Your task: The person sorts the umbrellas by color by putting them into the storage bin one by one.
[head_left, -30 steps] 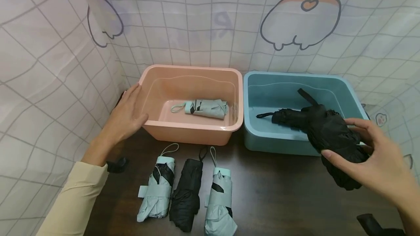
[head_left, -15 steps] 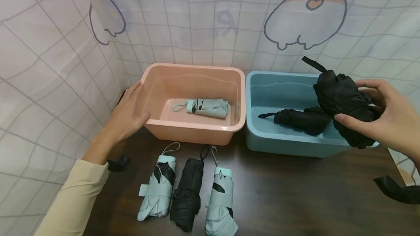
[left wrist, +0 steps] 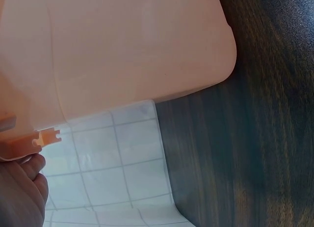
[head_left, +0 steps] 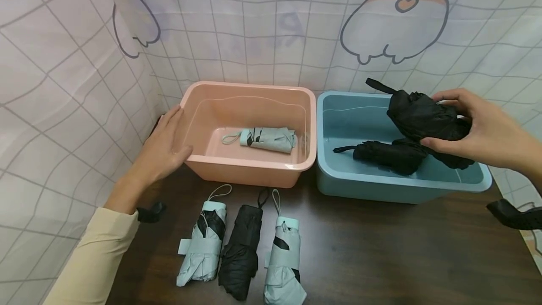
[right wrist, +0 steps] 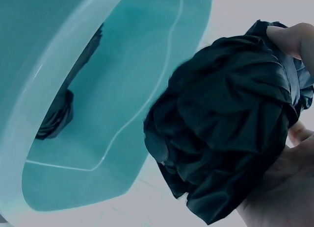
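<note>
While the right hand [head_left: 487, 131] pinches a folded black umbrella [head_left: 427, 116] between thumb and fingers, that umbrella hangs over the right part of the blue bin [head_left: 381, 194], its loose strap [head_left: 380, 86] pointing up and to the left. Below it, a second black umbrella [head_left: 387, 156] lies in the bin, cord toward the left; whether the two touch, I cannot tell. The left hand [head_left: 165, 147] rests at the left edge of the pink bin [head_left: 245, 173], thumb spread away from the fingers and reaching over the near corner. Inside the pink bin lies a pale green umbrella [head_left: 271, 139] on its side, its loop also leftward. The two bins stand side by side on the dark wooden tabletop [head_left: 381, 248]. Nearer the person, three more umbrellas lie in a row, loops pointing toward the bins: a light one [head_left: 203, 248], a dark one [head_left: 240, 253] and another light one [head_left: 282, 258]. White gridded fabric [head_left: 262, 27] with corgi prints hangs behind.
</note>
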### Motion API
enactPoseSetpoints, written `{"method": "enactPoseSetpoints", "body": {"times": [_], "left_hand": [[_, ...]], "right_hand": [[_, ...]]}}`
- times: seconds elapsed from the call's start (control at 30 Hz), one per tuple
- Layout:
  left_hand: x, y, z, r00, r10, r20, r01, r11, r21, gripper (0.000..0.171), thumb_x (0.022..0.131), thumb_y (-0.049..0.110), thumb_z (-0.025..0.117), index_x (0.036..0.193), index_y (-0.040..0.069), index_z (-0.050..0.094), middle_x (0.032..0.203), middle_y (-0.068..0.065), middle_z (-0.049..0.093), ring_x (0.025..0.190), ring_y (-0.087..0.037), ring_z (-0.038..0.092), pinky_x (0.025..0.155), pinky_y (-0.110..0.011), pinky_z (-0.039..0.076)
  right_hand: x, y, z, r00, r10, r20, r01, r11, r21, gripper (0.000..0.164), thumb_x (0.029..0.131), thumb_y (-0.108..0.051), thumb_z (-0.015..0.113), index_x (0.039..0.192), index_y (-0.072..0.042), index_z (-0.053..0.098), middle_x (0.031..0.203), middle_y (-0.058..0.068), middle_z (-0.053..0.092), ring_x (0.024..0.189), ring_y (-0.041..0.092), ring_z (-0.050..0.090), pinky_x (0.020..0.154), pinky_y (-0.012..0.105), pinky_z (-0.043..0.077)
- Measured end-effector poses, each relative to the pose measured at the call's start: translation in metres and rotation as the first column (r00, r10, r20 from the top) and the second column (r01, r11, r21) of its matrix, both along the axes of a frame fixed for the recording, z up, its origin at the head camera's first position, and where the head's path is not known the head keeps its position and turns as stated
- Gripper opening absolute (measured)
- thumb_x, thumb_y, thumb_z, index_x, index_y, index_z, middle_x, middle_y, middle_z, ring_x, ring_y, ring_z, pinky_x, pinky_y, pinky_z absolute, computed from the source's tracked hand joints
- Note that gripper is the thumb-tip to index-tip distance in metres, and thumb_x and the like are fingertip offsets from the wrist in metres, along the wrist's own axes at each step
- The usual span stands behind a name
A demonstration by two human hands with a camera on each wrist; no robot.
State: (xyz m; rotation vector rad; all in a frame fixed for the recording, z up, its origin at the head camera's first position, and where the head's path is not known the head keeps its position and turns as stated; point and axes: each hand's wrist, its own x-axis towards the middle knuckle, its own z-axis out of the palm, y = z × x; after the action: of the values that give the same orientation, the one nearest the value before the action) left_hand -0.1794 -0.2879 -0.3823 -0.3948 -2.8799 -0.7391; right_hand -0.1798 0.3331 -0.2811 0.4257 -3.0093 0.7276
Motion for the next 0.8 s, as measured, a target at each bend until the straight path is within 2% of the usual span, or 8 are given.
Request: {"method": "enactPoseSetpoints", "body": {"times": [0.07,0.17,0.23,0.3,0.53,0.67,0.77,0.8], "left_hand": [[0.0,0.0,0.001,1.0,0.003,-0.001,-0.003,1.0,-0.007,0.092,0.09,0.028,0.064,0.168,0.003,0.022,0.175,-0.021,0.023,0.16,-0.049,0.025,0.125,-0.071,0.027],[0.0,0.001,0.003,1.0,0.009,0.001,-0.009,1.0,-0.01,0.091,0.091,0.029,0.063,0.168,0.003,0.022,0.175,-0.02,0.023,0.159,-0.05,0.025,0.123,-0.073,0.028],[0.0,0.001,0.003,1.0,0.01,0.005,-0.01,1.0,-0.005,0.091,0.091,0.029,0.063,0.169,0.004,0.022,0.176,-0.019,0.022,0.16,-0.05,0.025,0.122,-0.073,0.029],[-0.001,0.001,0.002,1.0,0.006,0.009,-0.006,1.0,0.004,0.091,0.091,0.028,0.062,0.169,0.005,0.021,0.176,-0.019,0.021,0.16,-0.051,0.024,0.122,-0.073,0.029],[0.003,0.001,0.001,1.0,0.004,0.016,-0.004,1.0,-0.003,0.089,0.092,0.027,0.062,0.168,0.004,0.022,0.176,-0.019,0.022,0.16,-0.051,0.024,0.121,-0.074,0.03],[0.004,0.0,0.001,1.0,0.008,0.016,-0.008,1.0,-0.003,0.09,0.092,0.028,0.062,0.169,0.004,0.021,0.176,-0.019,0.021,0.16,-0.052,0.024,0.12,-0.075,0.03],[0.003,-0.001,0.001,1.0,0.004,0.018,-0.004,1.0,-0.005,0.091,0.092,0.027,0.062,0.169,0.003,0.02,0.176,-0.02,0.02,0.159,-0.053,0.023,0.121,-0.075,0.028],[0.002,-0.002,0.001,1.0,0.002,0.018,-0.002,1.0,-0.007,0.091,0.093,0.027,0.062,0.169,0.003,0.019,0.176,-0.021,0.02,0.159,-0.054,0.023,0.121,-0.075,0.028]], "right_hand": [[-0.004,-0.001,0.0,1.0,0.024,0.006,-0.025,0.999,0.036,0.086,0.079,-0.021,0.092,0.151,-0.006,0.046,0.127,0.033,0.062,0.094,0.0,0.058,0.065,0.021,0.047],[-0.009,-0.004,0.001,0.998,0.053,0.019,-0.055,0.996,0.077,0.087,0.08,-0.021,0.091,0.152,-0.006,0.045,0.138,0.035,0.057,0.111,0.035,0.063,0.077,0.047,0.057],[-0.012,-0.005,0.002,0.997,0.069,0.031,-0.072,0.993,0.089,0.088,0.08,-0.022,0.091,0.153,-0.006,0.043,0.144,0.035,0.053,0.119,0.055,0.056,0.086,0.064,0.054],[-0.014,-0.005,0.003,0.996,0.085,0.034,-0.088,0.992,0.095,0.088,0.08,-0.022,0.091,0.152,-0.006,0.044,0.146,0.035,0.052,0.122,0.056,0.054,0.09,0.074,0.047],[-0.018,-0.01,0.0,0.987,0.153,0.051,-0.159,0.975,0.155,0.085,0.078,-0.027,0.094,0.148,-0.01,0.048,0.141,0.033,0.06,0.114,0.053,0.065,0.085,0.07,0.054],[-0.019,-0.013,-0.001,0.976,0.192,0.098,-0.207,0.962,0.176,0.085,0.077,-0.026,0.094,0.147,-0.011,0.049,0.138,0.03,0.064,0.098,0.036,0.071,0.075,0.046,0.059],[-0.017,-0.012,-0.002,0.968,0.21,0.139,-0.233,0.955,0.183,0.084,0.078,-0.023,0.094,0.148,-0.012,0.049,0.135,0.026,0.067,0.081,0.016,0.066,0.062,0.028,0.051],[-0.016,-0.011,-0.003,0.964,0.219,0.148,-0.244,0.953,0.179,0.084,0.078,-0.022,0.094,0.148,-0.012,0.048,0.135,0.026,0.067,0.079,0.013,0.065,0.061,0.027,0.051]]}}
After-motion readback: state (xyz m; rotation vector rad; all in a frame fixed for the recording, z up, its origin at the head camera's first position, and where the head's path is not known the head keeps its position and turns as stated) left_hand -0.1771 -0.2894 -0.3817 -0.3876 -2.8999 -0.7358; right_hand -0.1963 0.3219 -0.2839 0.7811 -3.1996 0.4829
